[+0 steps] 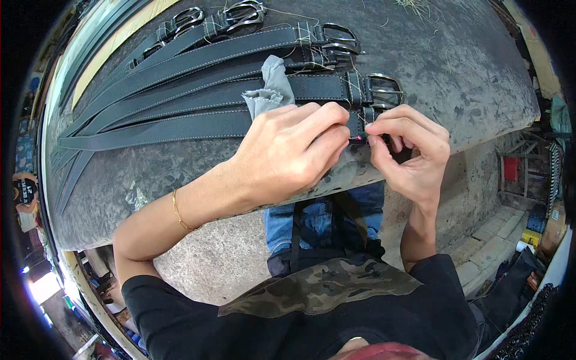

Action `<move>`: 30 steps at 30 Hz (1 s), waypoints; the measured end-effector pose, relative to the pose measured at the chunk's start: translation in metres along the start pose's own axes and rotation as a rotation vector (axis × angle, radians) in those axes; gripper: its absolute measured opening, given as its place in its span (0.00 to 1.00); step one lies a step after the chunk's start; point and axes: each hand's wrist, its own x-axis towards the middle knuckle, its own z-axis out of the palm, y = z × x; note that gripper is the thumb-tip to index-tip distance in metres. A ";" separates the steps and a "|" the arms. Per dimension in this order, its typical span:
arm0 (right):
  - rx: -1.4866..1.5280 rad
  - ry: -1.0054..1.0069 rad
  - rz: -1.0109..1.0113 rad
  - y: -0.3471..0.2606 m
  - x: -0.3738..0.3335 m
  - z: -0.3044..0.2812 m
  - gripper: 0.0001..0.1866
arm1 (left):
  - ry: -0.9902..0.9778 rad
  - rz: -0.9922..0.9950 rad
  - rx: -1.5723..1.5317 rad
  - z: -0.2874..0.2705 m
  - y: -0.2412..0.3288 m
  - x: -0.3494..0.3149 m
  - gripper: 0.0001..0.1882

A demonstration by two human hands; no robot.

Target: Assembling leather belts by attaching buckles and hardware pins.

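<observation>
A black leather belt (192,128) with white edge stitching lies nearest me on the table, its buckle end between my hands. My left hand (294,147) rests over that belt with its fingers curled closed; whatever they hold is hidden. A small pinkish-red bright spot (358,138) shows just past its fingertips. At the belt's end my right hand (414,147) has thumb and forefinger pinched together, and I cannot make out what is between them. Just beyond my left hand, a crumpled grey cloth (270,90) lies across the belts.
Several more black belts fan out to the left, with silver buckles (387,91) and loose pale threads at their ends. Thread scraps (414,7) lie at the table's far side. The worn dark table (480,78) has a rounded near edge. A metal rack (525,168) stands at right.
</observation>
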 end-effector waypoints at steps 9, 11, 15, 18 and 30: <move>-0.015 -0.012 -0.013 0.000 0.003 0.002 0.10 | 0.009 0.004 0.001 0.000 -0.002 -0.001 0.14; 0.004 -0.013 -0.002 0.000 0.002 0.001 0.10 | 0.006 0.004 0.005 0.000 -0.002 -0.001 0.14; -0.003 -0.015 0.000 0.000 0.001 0.000 0.10 | 0.024 0.021 0.011 0.001 -0.001 0.000 0.14; -0.001 -0.004 0.002 0.000 0.000 0.000 0.10 | 0.028 0.019 0.016 0.001 0.000 0.000 0.14; 0.226 0.034 0.145 0.005 0.002 -0.005 0.08 | 0.002 -0.036 0.011 -0.003 -0.001 0.001 0.12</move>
